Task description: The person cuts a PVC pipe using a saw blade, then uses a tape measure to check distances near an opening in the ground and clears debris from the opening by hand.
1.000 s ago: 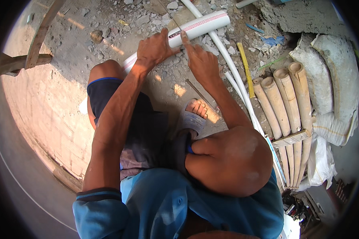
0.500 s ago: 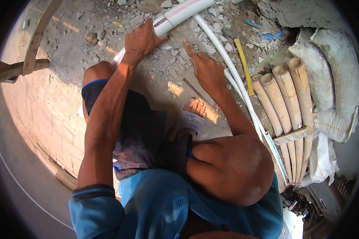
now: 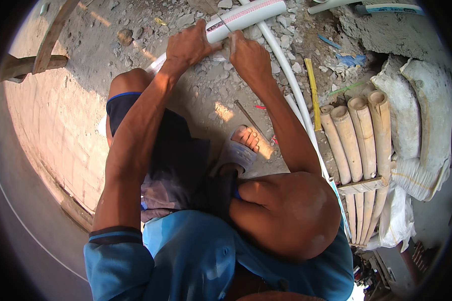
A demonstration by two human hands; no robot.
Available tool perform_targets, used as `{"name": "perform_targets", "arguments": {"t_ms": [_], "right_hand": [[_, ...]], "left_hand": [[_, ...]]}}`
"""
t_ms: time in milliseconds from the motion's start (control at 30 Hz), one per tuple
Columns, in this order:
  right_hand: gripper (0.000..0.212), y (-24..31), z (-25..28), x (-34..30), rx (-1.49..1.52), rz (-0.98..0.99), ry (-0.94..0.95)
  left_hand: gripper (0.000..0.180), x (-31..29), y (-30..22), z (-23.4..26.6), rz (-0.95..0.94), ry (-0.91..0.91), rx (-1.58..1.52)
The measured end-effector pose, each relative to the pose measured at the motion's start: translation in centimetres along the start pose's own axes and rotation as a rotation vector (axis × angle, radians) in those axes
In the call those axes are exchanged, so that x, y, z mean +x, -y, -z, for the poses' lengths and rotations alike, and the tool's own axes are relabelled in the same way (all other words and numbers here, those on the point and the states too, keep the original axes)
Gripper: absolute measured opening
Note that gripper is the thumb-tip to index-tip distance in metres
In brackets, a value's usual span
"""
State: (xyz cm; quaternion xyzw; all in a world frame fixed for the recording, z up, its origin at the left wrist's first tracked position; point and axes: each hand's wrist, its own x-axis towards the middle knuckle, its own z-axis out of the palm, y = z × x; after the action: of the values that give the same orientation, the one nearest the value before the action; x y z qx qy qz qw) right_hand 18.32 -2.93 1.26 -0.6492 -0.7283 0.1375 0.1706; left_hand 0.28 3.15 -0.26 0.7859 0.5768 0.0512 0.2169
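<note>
Clamping grip of left hand (image 3: pixel 188 45) on thick white pipe (image 3: pixel 248 16), likely against rolling where laid across thinner white pipe (image 3: pixel 281 56). Holding thin strip (image 3: pixel 223 22) across thick one, grip of right hand (image 3: pixel 251 55) apparently closed on hidden end.

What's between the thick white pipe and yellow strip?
In the head view, a thin white pipe and grey rubble lie between the thick white pipe and yellow strip.
</note>
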Motion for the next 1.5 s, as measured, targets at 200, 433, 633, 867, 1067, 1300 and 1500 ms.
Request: {"name": "perform_targets", "arguments": {"t_ms": [200,433,633,867,1067,1300,1500], "right_hand": [[0.013,-0.9,3.6,-5.5,0.032,-0.038,0.084],[0.013,-0.6,3.1,-6.1,0.033,-0.100,0.120],[0.014,-0.8,-0.1,0.4,0.045,-0.014,0.044],[0.018,-0.4,3.0,-6.5,0.014,-0.161,0.192],[0.016,0.4,1.0,-4.5,-0.066,-0.136,-0.001],[0.014,-0.1,5.7,-12.2,0.033,-0.174,0.083],[0.013,-0.4,1.1,-3.8,0.025,-0.150,0.066]], "left_hand": [[0.071,0.2,-0.4,-0.7,0.017,0.018,-0.008],[0.072,-0.1,-0.9,0.2,0.054,0.032,0.001],[0.070,0.4,-0.7,-0.3,0.031,0.008,0.015],[0.065,-4.3,-3.7,-1.8,-0.122,0.070,-0.035],[0.064,-3.3,-4.0,-2.0,-0.011,0.044,-0.055],[0.064,-3.5,-3.6,-2.0,-0.044,0.046,-0.023],[0.064,-2.3,-3.2,-1.4,-0.062,0.034,-0.049]]}}
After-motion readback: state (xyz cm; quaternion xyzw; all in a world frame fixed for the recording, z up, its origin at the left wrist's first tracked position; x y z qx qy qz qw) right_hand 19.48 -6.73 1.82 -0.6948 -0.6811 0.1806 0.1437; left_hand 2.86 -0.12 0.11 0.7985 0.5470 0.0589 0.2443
